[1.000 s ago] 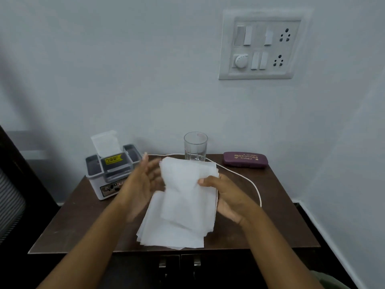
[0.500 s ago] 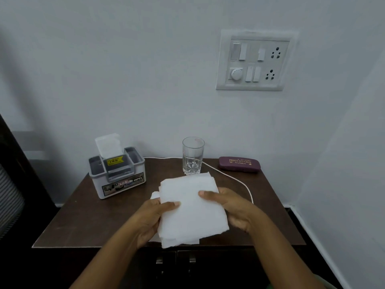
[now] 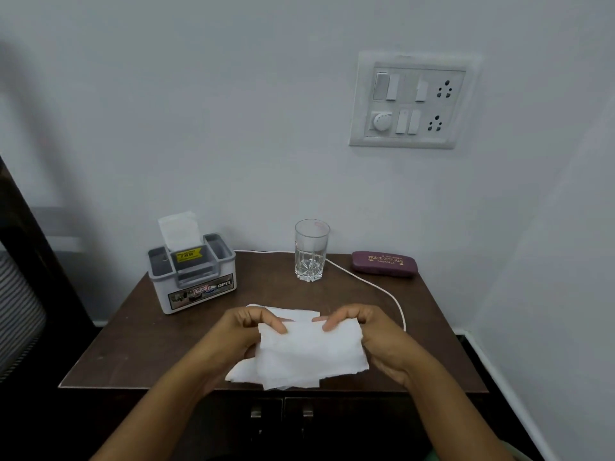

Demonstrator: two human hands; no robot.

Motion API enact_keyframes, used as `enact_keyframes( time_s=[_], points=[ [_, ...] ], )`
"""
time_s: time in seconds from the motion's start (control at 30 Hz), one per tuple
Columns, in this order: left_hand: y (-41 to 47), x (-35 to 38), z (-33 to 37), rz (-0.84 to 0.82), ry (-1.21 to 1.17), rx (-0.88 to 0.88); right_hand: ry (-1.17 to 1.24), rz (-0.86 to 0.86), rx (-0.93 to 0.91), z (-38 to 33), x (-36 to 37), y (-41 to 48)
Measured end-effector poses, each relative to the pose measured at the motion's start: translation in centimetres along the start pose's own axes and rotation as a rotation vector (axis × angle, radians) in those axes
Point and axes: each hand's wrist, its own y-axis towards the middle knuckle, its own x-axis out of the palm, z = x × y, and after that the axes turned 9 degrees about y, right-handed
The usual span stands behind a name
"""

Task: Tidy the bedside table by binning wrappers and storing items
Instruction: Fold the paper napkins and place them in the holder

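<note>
Tissues (image 3: 309, 354) are sitting between both hands as a loose white stack, over the front-centre of the table (image 3: 126, 341), lower edge hanging near the table's front lip. Left hand (image 3: 239, 337) is closing its grip on the stack's top-left corner, fingers curled over the upper edge, thumb hidden behind the paper. Right hand (image 3: 376, 341) is doing the same w/ the top-right corner, fingers pinching the upper edge. So both grips are pressed shut on the sheets, none spread.

Orientation: stack's long axis is running left-right, grip to grip, roughly parallel w/ the table front; sheets aren't squared, a few are sticking out at the lower left and behind the top edge.

Going left to right beyond the grips: tissue box (image 3: 193, 277) is sitting up and left of the left grip, one sheet poking out of it; glass (image 3: 311, 251) is standing just beyond, between the two grips; white cable (image 3: 369, 282) is trailing past the right grip; purple spectacle case (image 3: 384, 263) is lying up and right of it.

Progress, as a guess: early-to-mid. Tissues are gathered but not yet stowed; glass, cable and case are looking untouched. No bin or wrappers in view.
</note>
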Motion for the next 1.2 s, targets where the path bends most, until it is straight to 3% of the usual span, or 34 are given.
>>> enact_keyframes(
  time_s=[0.1, 0.23, 0.33, 0.5, 0.57, 0.67, 0.7, 0.77, 0.83, 0.93, 1.2],
  points=[
    [-1.0, 0.0, 0.6, -0.040, -0.094, 0.040, -0.010, -0.010, -0.063, -0.5, 0.4, -0.8],
    [-1.5, -0.8, 0.9, -0.115, -0.429, -0.097, -0.118, -0.051, -0.202, -1.2, 1.0, -1.5],
    [-1.7, -1.1, 1.9, -0.203, -0.145, -0.162, -0.218, -0.111, -0.279, -1.9, 1.4, -1.3],
    [-2.2, -0.9, 3.2, -0.230, 0.317, -0.087, -0.310, -0.190, -0.307, -2.9, 2.1, -1.2],
    [-2.2, -1.1, 2.9, -0.176, 0.302, -0.084, -0.155, -0.124, -0.277, -3.1, 2.5, -0.9],
    [-2.9, -1.1, 2.1, -0.006, 0.054, -0.050, 0.369, -0.079, -0.127, -2.0, 3.9, 0.3],
    [-3.1, -1.2, 1.7, 0.065, -0.036, -0.035, 0.436, -0.089, -0.072, -1.3, 4.8, 0.5],
    [-3.2, -1.5, 0.9, 0.169, -0.168, 0.001, 0.301, -0.103, -0.011, 0.0, 7.0, 0.6],
    [-3.4, -1.9, 0.6, 0.224, -0.198, 0.054, 0.048, -0.078, -0.086, 1.0, 9.1, 1.1],
    [-3.4, -3.7, 0.4, 0.288, -0.147, 0.146, -0.084, 0.000, -0.217, 0.9, 10.9, 2.9],
    [1.3, -11.8, 3.8, 0.511, 0.111, 0.404, -0.406, 0.003, -0.393, -4.1, 14.1, 12.9]
  ],
)
